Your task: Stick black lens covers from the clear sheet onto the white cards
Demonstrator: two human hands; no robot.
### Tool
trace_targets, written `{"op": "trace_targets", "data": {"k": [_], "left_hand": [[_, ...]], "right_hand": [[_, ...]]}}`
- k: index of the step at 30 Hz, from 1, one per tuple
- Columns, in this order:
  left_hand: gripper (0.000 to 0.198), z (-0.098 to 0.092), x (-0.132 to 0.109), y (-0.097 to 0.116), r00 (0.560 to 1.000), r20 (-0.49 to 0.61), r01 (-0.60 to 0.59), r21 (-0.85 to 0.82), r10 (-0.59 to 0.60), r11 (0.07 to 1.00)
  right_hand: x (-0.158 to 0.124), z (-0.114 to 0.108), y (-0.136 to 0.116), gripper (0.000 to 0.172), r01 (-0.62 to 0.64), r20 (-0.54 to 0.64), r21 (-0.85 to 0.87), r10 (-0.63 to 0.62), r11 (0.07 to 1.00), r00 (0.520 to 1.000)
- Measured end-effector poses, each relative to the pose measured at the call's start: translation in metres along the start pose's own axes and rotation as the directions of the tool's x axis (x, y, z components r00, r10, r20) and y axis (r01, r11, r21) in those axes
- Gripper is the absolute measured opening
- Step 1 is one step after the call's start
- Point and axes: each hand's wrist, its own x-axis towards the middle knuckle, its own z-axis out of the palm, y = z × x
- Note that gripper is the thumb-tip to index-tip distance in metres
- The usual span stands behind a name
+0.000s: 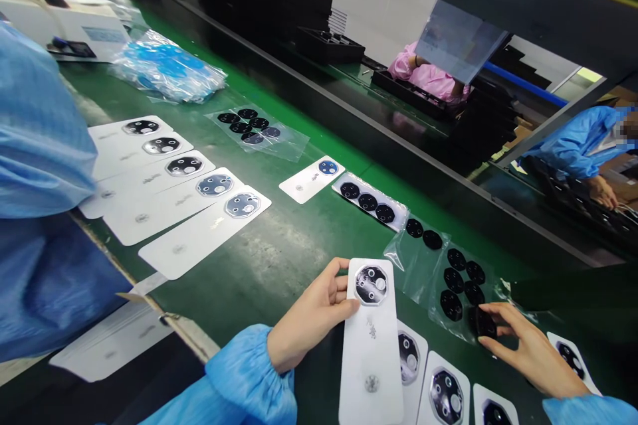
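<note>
My left hand [312, 322] grips a white phone-back-shaped panel [371, 352] by its upper left edge, thumb on the front. The panel has a dark, shiny octagonal camera area near its top and a small round mark lower down. Off to the right, my right hand [533, 352] pinches a black octagonal disc [484, 323] between thumb and fingers, at the edge of a clear plastic sheet [433, 309] carrying several similar discs. More white panels [445, 390] lie partly under and beside the held panel, bearing the same dark camera areas.
A row of overlapping white panels [174, 249] lies at left, beside a person's blue sleeve [42, 119]. Another panel [302, 187], a strip of discs [376, 202] and plastic bags [169, 66] rest on the green bench. Across a rail, people in pink [431, 80] and blue [578, 139] work.
</note>
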Motion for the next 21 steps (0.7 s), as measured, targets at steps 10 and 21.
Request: {"op": "trace_targets", "data": {"k": [10, 21], "left_hand": [[0.039, 0.003, -0.004, -0.005, 0.995, -0.088, -0.057, -0.044, 0.052, 0.997], [0.039, 0.002, -0.005, -0.005, 0.999, -0.022, -0.035, -0.028, 0.035, 0.999]], "right_hand": [[-0.002, 0.001, -0.002, 0.046, -0.041, -0.038, -0.015, 0.041, 0.999, 0.998], [-0.001, -0.027, -0.009, 0.049, -0.045, -0.001, 0.045, 0.045, 0.998, 0.999]]}}
